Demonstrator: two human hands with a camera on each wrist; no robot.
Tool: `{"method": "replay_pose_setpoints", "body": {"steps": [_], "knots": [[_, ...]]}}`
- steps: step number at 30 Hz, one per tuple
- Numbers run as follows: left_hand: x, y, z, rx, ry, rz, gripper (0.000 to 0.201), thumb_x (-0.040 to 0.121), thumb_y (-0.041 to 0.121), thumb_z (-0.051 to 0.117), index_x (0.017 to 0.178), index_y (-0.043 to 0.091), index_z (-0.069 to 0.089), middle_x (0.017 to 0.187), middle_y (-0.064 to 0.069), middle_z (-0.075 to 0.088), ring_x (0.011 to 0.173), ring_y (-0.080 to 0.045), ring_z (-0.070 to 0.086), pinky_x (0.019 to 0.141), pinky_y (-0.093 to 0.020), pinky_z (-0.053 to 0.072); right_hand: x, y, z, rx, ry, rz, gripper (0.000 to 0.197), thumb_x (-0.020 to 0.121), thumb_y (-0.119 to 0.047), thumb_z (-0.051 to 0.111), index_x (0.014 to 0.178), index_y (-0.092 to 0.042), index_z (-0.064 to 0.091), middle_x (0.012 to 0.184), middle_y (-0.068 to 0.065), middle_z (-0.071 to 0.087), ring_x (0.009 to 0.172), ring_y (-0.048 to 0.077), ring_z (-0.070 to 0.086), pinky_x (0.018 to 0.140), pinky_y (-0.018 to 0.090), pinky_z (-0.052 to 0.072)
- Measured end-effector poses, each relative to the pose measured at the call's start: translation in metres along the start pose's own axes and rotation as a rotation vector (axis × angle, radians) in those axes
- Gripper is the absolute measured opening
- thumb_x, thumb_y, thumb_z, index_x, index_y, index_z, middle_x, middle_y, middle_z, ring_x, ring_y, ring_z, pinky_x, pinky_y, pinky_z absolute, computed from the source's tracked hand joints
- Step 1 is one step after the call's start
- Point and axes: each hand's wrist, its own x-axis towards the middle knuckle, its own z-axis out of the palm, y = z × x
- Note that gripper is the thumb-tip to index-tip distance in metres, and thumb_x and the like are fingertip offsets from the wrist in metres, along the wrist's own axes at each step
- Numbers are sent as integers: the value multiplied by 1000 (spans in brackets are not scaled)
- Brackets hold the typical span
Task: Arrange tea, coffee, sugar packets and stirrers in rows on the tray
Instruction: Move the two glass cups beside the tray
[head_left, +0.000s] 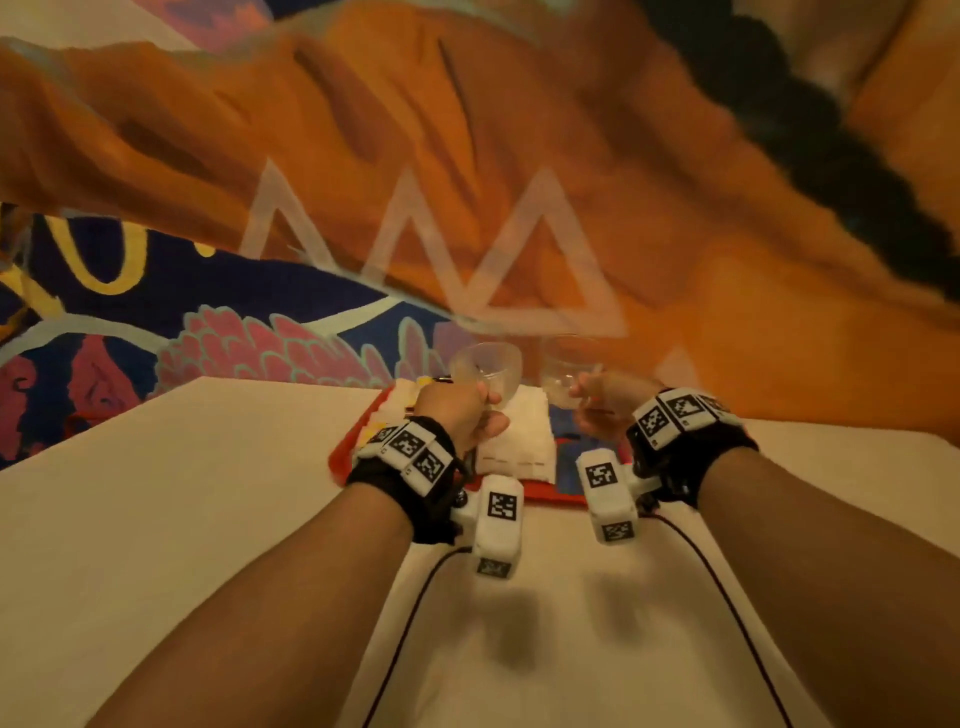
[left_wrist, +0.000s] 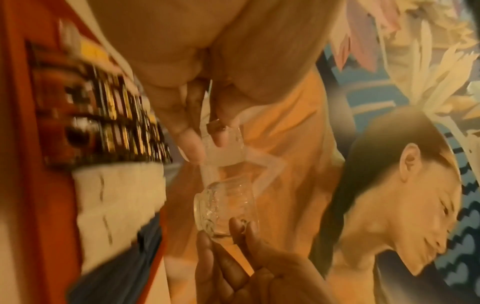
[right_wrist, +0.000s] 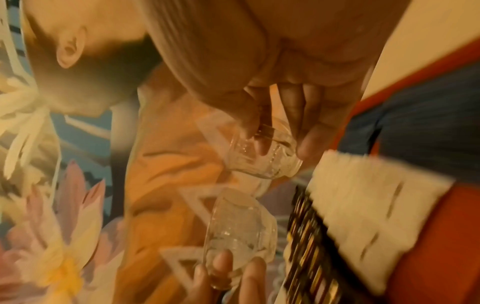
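Head view: the red tray (head_left: 550, 500), with white packets (head_left: 524, 436) laid in a row and dark sachets (left_wrist: 116, 115) alongside, is seen directly beneath both hands. A clear glass (head_left: 485, 366) is clasped by the left hand (head_left: 457, 410), another glass (head_left: 566, 376) by the right hand (head_left: 605, 402), equally near.

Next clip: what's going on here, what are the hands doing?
A person holds a clear glass in each hand above a red tray on a white surface. The left hand grips one glass; the right hand grips the other glass. White packets and dark packets already lie in rows on the tray.
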Motion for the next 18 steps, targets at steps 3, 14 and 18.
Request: {"method": "replay_pose_setpoints", "body": {"steps": [3, 14, 18], "knots": [[-9, -19, 63, 30, -68, -46, 8, 94, -1, 55, 97, -1, 62, 82, -14, 63, 66, -20, 63, 66, -30, 61, -6, 12, -66, -12, 152, 41, 7, 89, -8, 63, 83, -3, 65, 78, 16, 61, 62, 24, 58, 63, 33, 54], [-20, -92, 203, 74, -130, -192, 15, 96, 1, 51, 90, -1, 64, 76, -15, 64, 61, -23, 63, 71, -35, 60, -9, 71, -201, -63, 367, 199, 25, 99, -20, 56, 85, -3, 68, 82, 17, 65, 66, 24, 62, 61, 31, 55], [-6, -110, 213, 102, -84, -197, 17, 97, 6, 51, 92, 1, 66, 82, -13, 68, 66, -23, 67, 78, -37, 62, -3, 86, -210, -47, 353, 236, 25, 99, -19, 55, 84, -3, 67, 81, 17, 64, 64, 24, 61, 66, 32, 55]]}}
